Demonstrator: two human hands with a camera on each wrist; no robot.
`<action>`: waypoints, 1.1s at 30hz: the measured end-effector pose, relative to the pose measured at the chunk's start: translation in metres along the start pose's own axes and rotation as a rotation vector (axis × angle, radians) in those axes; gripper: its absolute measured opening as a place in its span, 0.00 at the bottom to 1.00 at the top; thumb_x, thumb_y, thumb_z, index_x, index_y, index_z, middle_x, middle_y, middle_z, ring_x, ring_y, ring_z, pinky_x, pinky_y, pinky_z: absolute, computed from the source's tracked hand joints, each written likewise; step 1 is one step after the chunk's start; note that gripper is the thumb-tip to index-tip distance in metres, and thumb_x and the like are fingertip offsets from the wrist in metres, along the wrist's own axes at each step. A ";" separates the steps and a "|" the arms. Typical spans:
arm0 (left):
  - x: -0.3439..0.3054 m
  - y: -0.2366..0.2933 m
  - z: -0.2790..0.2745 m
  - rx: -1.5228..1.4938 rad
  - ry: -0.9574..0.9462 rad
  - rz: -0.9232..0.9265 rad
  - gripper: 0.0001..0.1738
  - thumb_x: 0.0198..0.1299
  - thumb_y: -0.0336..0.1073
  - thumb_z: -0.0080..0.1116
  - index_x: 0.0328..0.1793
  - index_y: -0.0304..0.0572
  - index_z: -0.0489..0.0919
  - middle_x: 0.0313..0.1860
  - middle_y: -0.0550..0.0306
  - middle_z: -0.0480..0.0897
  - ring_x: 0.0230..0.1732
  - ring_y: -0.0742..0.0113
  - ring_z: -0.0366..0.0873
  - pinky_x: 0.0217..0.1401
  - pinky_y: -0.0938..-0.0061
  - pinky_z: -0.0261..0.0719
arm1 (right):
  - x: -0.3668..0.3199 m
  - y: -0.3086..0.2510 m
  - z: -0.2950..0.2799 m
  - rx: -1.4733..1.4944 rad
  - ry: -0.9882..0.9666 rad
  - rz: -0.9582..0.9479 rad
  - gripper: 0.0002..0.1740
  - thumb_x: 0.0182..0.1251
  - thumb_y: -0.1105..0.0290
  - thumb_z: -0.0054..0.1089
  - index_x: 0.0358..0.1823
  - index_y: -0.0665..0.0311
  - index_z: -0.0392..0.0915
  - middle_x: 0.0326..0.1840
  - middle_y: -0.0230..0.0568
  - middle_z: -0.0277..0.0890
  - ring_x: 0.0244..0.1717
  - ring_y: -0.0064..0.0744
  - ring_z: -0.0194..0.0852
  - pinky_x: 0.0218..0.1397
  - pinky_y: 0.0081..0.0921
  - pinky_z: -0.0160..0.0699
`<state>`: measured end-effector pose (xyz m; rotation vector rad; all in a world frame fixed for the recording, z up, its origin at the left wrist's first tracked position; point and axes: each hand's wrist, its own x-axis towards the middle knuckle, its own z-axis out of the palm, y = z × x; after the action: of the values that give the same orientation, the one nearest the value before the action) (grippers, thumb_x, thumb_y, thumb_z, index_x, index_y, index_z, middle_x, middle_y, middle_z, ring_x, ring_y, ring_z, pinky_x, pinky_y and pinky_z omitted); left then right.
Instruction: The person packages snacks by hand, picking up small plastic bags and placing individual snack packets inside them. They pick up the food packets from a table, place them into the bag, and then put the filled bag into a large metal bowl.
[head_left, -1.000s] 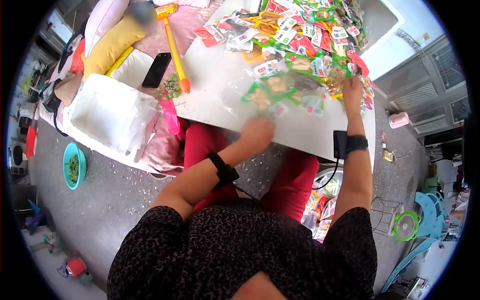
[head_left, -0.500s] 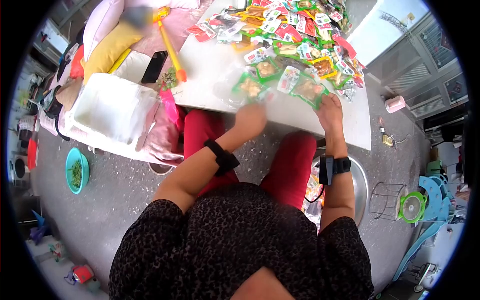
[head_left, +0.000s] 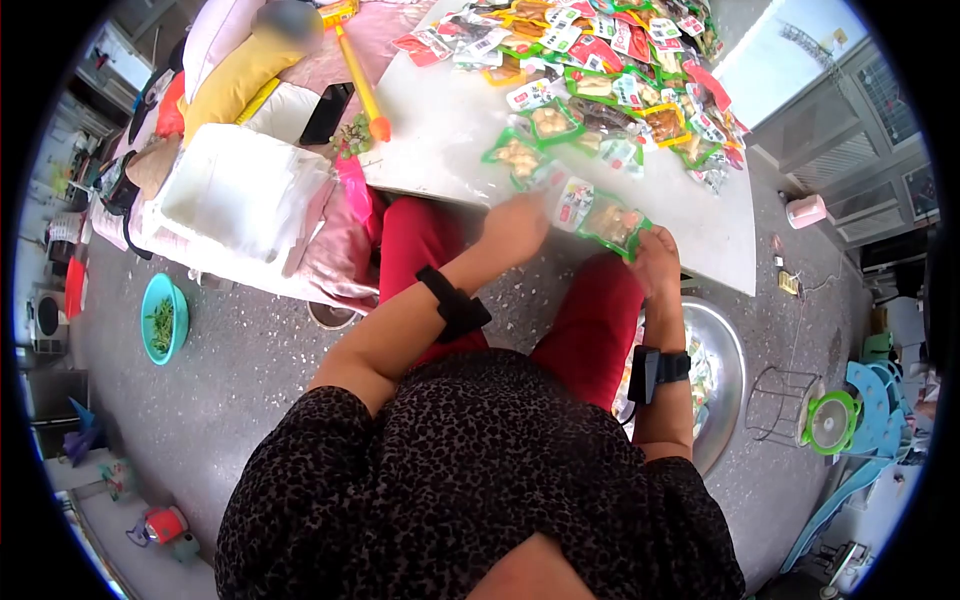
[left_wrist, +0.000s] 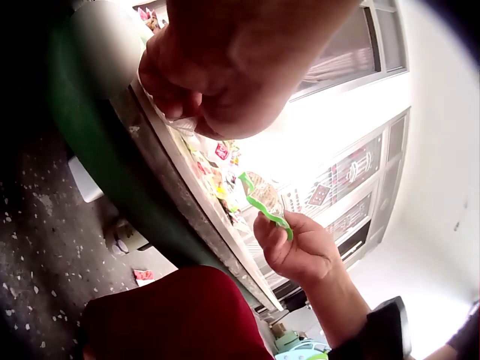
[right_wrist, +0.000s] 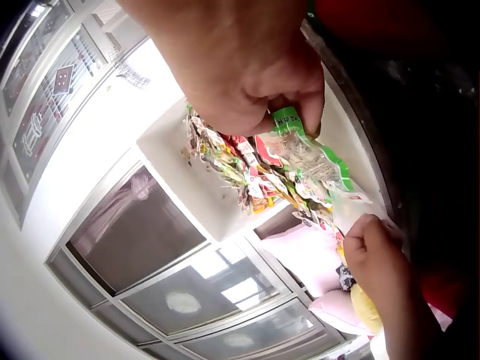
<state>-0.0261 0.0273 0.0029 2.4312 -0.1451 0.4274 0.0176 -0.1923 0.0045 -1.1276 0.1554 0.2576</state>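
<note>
My right hand point(head_left: 655, 260) pinches the green edge of a clear snack packet point(head_left: 608, 222) near the table's front edge. The packet has a white label toward my left hand, and pale food shows through it. My left hand point(head_left: 515, 228), fingers curled, grips a clear plastic bag point(right_wrist: 349, 210) right at the table edge. The bag is thin and hard to make out in the head view. Two green-edged packets, one point(head_left: 518, 158) nearer and one point(head_left: 550, 122) farther, lie on the white table point(head_left: 430, 130) just beyond my left hand.
A heap of colourful snack packets point(head_left: 600, 60) covers the table's far side. Left of the table are a white foam box point(head_left: 235, 190), a black phone point(head_left: 327, 113) and a yellow stick point(head_left: 358, 75) with an orange tip. A metal basin point(head_left: 728, 380) with packets stands below on the right.
My right hand has come from the heap toward me with the snack packet, bringing it close to my left hand. The left hand has stayed by the table edge.
</note>
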 end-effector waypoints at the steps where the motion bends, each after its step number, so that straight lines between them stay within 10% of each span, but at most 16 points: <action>1: 0.000 0.002 -0.001 -0.028 -0.004 -0.009 0.11 0.49 0.36 0.41 0.35 0.39 0.70 0.32 0.47 0.73 0.37 0.50 0.70 0.38 0.60 0.68 | -0.002 0.003 -0.001 -0.007 0.005 0.023 0.03 0.56 0.77 0.42 0.28 0.62 0.65 0.22 0.34 0.69 0.18 0.22 0.66 0.18 0.20 0.66; 22: 0.007 0.031 -0.001 0.030 0.023 0.118 0.06 0.47 0.33 0.43 0.30 0.41 0.68 0.27 0.49 0.73 0.30 0.48 0.71 0.29 0.58 0.69 | 0.017 0.038 0.046 0.204 -0.264 0.190 0.04 0.57 0.77 0.43 0.34 0.64 0.66 0.33 0.42 0.71 0.31 0.33 0.72 0.31 0.31 0.74; 33: 0.004 0.012 0.003 0.120 0.151 0.224 0.05 0.41 0.31 0.49 0.27 0.42 0.69 0.29 0.51 0.71 0.35 0.51 0.70 0.32 0.61 0.67 | 0.033 0.020 0.086 -0.859 -0.457 0.110 0.06 0.51 0.74 0.43 0.29 0.64 0.70 0.20 0.32 0.70 0.19 0.21 0.67 0.18 0.15 0.64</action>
<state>-0.0241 0.0160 0.0088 2.4976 -0.3372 0.7374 0.0426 -0.1022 0.0151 -1.8731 -0.3364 0.7138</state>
